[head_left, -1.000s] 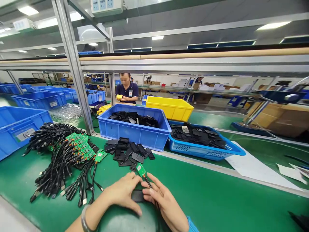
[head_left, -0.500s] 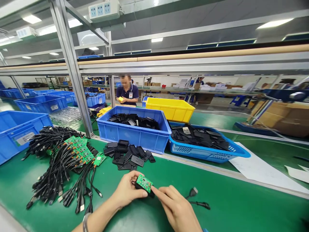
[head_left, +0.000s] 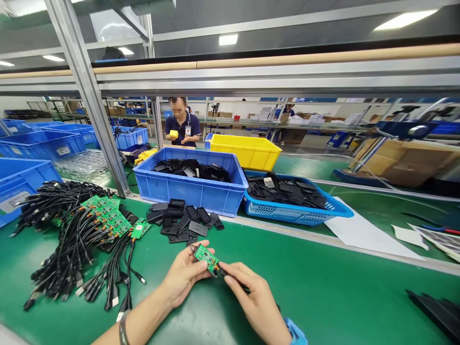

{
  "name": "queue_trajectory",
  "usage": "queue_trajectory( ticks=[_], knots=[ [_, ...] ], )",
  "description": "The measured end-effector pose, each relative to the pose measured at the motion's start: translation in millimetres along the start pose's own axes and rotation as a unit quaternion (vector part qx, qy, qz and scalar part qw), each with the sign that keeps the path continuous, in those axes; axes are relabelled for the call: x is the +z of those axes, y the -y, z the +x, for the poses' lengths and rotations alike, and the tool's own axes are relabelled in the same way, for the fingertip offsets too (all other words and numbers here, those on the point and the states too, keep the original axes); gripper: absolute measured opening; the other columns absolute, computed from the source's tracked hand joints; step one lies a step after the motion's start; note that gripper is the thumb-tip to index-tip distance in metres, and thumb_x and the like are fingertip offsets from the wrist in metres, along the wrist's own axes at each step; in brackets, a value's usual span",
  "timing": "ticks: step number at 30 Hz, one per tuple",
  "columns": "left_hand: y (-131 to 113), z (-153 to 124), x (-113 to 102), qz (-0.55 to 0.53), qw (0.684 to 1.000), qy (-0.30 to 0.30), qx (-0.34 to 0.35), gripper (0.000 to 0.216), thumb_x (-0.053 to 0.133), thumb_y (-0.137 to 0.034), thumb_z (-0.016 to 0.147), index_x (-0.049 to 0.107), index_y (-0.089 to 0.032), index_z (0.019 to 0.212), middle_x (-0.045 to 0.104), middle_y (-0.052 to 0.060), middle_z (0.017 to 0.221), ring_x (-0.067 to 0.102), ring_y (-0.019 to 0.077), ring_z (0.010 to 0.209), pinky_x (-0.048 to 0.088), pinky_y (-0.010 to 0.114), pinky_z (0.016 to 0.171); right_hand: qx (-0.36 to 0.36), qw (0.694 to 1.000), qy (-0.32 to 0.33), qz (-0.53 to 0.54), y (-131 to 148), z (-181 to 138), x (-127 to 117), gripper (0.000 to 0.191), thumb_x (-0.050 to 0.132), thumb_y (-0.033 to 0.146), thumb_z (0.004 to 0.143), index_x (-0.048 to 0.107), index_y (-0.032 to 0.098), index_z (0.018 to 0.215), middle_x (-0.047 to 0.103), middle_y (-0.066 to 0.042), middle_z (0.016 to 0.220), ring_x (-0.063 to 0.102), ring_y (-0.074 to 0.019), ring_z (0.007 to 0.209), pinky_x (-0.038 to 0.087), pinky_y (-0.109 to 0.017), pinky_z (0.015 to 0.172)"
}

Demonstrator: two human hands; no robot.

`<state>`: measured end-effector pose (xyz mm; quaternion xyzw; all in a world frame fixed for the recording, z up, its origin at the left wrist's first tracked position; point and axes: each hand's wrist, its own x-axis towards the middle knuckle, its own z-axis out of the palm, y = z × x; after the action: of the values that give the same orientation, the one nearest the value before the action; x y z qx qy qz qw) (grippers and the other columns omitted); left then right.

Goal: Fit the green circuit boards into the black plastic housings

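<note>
While the green circuit board [head_left: 206, 258] rests above the near tabletop [head_left: 323, 287], component side up, it is held between the thumb and fingers of the left hand [head_left: 181, 278], closed along its edges. Thumb and forefinger of the right hand [head_left: 253, 292] are pinched together at the board's lower right end, on the black lead [head_left: 223, 271], beside the orange wires. Wires are thus already joined to this board; its upper face is uncovered. A dark part shows at its edges, but whether the board is fully seated in it cannot be told.

Just beyond the hands lies a loose heap of black casing pieces [head_left: 179, 218], available and unpaired. To the left, a stack of wired boards [head_left: 109, 215] with bundled black cables [head_left: 68, 254] appears to await the same handling, so most of the visible batch seems to be left. Farther out, a blue bin [head_left: 187, 194] and a blue basket [head_left: 283, 213] hold more black parts; behind stands a yellow bin [head_left: 247, 151].
</note>
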<state>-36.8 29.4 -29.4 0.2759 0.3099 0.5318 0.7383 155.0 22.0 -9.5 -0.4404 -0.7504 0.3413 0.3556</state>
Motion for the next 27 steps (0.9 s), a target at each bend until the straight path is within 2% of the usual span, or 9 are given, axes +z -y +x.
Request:
queue_trajectory(
  ticks=[5, 10, 13, 17, 23, 27],
  knots=[
    [-0.8, -2.6, 3.7, 0.023, 1.000, 0.011, 0.004, 0.057, 0.078, -0.022, 0.070, 0.057, -0.022, 0.123, 0.061, 0.013, 0.122, 0.064, 0.0225, 0.099, 0.048, 0.039, 0.089, -0.006, 0.999, -0.006, -0.033, 0.7, -1.0, 0.9, 0.030, 0.047, 0.031, 0.092, 0.069, 0.024, 0.112, 0.065, -0.005, 0.088, 0.062, -0.0190, 0.082, 0.049, -0.028, 0.073],
    [3.0, -3.8, 5.5, 0.006, 1.000, 0.021, -0.002, 0.053, 0.076, -0.023, 0.072, 0.057, -0.021, 0.121, 0.065, 0.013, 0.118, 0.059, 0.0268, 0.111, 0.043, 0.043, 0.096, 0.007, 0.999, -0.016, -0.040, -2.5, -2.8, 4.8, 0.025, 0.051, 0.032, 0.090, 0.067, 0.023, 0.108, 0.067, -0.005, 0.088, 0.060, -0.0177, 0.072, 0.050, -0.028, 0.069],
    [7.8, -2.6, 5.9, 0.013, 1.000, -0.008, 0.005, 0.046, 0.076, -0.030, 0.073, 0.059, -0.018, 0.114, 0.068, 0.013, 0.112, 0.062, 0.0264, 0.107, 0.043, 0.043, 0.096, 0.014, 0.999, -0.018, -0.046, -2.9, -2.5, 7.1, 0.021, 0.053, 0.033, 0.089, 0.067, 0.022, 0.100, 0.067, -0.004, 0.081, 0.059, -0.0168, 0.068, 0.049, -0.028, 0.066],
    [13.3, -1.2, 7.6, 0.071, 0.994, -0.073, 0.026, 0.041, 0.072, -0.042, 0.075, 0.059, -0.016, 0.104, 0.071, 0.013, 0.101, 0.066, 0.0230, 0.092, 0.048, 0.040, 0.086, 0.043, 0.998, -0.013, -0.043, -2.1, -2.9, 10.9, 0.014, 0.055, 0.032, 0.086, 0.064, 0.021, 0.087, 0.064, -0.001, 0.070, 0.056, -0.0154, 0.060, 0.045, -0.026, 0.058],
    [15.1, -1.0, 8.5, 0.093, 0.991, -0.092, 0.038, 0.041, 0.072, -0.044, 0.074, 0.058, -0.015, 0.100, 0.072, 0.012, 0.097, 0.067, 0.0220, 0.087, 0.051, 0.036, 0.079, 0.075, 0.997, 0.000, 0.001, -1.1, -4.1, 14.4, 0.012, 0.058, 0.030, 0.083, 0.064, 0.020, 0.084, 0.065, -0.001, 0.070, 0.056, -0.0141, 0.060, 0.044, -0.024, 0.056],
    [16.4, -0.1, 7.1, 0.088, 0.992, -0.087, 0.033, 0.043, 0.072, -0.045, 0.074, 0.057, -0.016, 0.102, 0.072, 0.013, 0.099, 0.067, 0.0225, 0.088, 0.052, 0.037, 0.079, 0.123, 0.988, 0.008, 0.096, -3.5, -1.8, 12.5, 0.019, 0.061, 0.036, 0.080, 0.065, 0.018, 0.084, 0.066, -0.002, 0.072, 0.058, -0.0151, 0.064, 0.047, -0.025, 0.058]
  ],
)
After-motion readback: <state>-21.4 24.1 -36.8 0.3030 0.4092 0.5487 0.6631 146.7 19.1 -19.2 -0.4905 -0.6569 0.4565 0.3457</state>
